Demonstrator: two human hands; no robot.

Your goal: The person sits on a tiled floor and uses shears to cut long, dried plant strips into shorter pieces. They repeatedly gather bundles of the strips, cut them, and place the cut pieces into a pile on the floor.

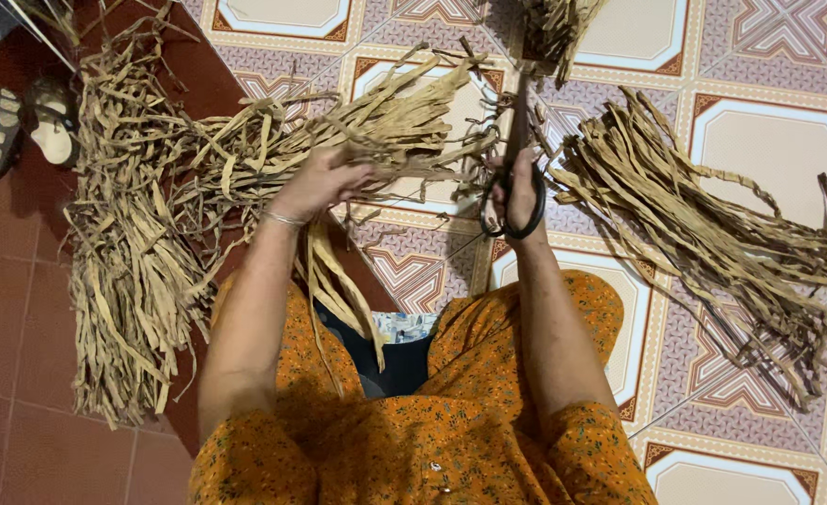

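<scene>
hands [325,182] on dried strips [404,131] — scissors [512,192]

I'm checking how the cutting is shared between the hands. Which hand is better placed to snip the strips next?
The right hand, probably: its fingers are through the loops of the black-handled scissors, blades pointing at the bundle of dry tan leaf strips. The left hand grips that bundle, holding it across the blades.

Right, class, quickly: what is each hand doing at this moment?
Left hand: closed on a bundle of dried leaf strips.
Right hand: closed around black scissors, fingers through the handles.
</scene>
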